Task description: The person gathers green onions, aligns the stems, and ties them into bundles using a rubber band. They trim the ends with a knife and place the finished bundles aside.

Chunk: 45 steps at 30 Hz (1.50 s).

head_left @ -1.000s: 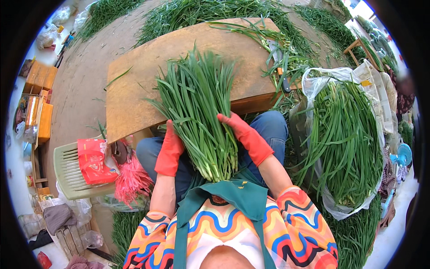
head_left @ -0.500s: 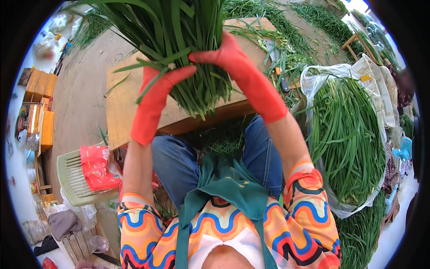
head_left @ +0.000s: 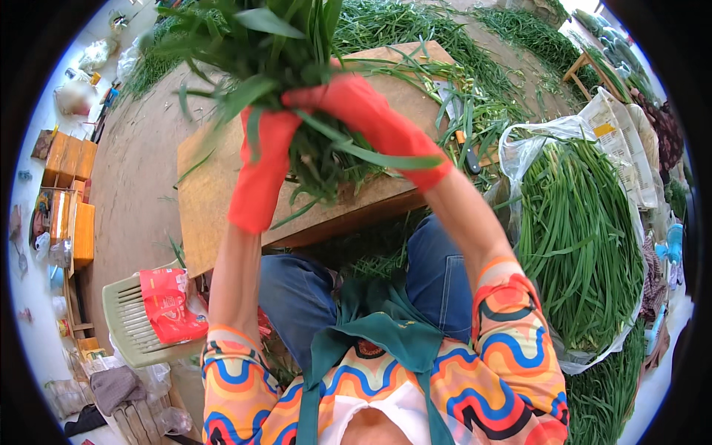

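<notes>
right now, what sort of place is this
Probably a vegetable-trimming workspace: chive-like greens heaped on the floor, a plastic bag full of them, and a knife among loose leaves.

Floor [head_left: 137, 156]: brown and dull, spreading beyond the left and far edges of the table.
Table [head_left: 222, 185]: low, wooden, light brown on top, thick and darker along the near edge.
Chair [head_left: 133, 326]: pale green, slatted, standing beside the table's near left corner.
Boxes [head_left: 67, 159]: orange-brown, grouped well out from the left edge.
Frame [head_left: 575, 66]: wooden, slanting, well beyond the far right corner.
Pale surface [head_left: 37, 297]: white, lying past the boxes, impossible to tell as floor or wall.
Light: bright, flaring into white glare [head_left: 575, 6] beyond the frame.
</notes>
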{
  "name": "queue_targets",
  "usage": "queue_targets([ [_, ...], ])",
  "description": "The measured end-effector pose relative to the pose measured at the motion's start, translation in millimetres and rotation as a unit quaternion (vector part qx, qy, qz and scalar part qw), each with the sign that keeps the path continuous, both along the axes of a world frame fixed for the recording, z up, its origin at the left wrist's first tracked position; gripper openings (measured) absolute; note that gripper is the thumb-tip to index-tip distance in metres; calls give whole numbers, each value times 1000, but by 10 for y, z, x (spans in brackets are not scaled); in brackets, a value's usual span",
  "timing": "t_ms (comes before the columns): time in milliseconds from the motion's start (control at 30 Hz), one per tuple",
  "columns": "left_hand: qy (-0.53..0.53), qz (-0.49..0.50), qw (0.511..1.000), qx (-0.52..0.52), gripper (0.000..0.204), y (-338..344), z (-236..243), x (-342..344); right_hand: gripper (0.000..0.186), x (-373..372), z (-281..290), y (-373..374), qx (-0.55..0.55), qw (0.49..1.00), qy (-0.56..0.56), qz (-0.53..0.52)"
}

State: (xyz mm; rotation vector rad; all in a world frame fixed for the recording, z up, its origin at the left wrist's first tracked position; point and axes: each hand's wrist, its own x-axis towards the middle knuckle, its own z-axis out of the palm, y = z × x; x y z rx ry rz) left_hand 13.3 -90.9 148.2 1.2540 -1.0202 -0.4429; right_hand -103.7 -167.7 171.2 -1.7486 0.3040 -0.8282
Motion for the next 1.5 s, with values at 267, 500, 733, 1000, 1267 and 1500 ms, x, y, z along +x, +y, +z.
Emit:
queue_targets([
  [267,83,21,986,-141,27,-77,54,410,44,680,722,-173,-279,928,245,27],
  [500,533,99,840,-23,34,1030,-1749,689,47,1528,-1117,325,-243,877,334,247],
  [733,83,435,896,-44,66,1501,-839,879,52,1622,-1393,487,-450,840,274,131],
  [1000,-231,38,940,249,90,75,-374,457,28,-427,-666,485,-31,918,333,213],
  [1267,-435,-54,791,427,118,-1287,-1195,555,53,-605,-1706,267,446,831,318,92],
  [1500,-236,-196,843,442,91,-874,-1110,341,42,-239,-1950,-61,518,816,251,50],
])
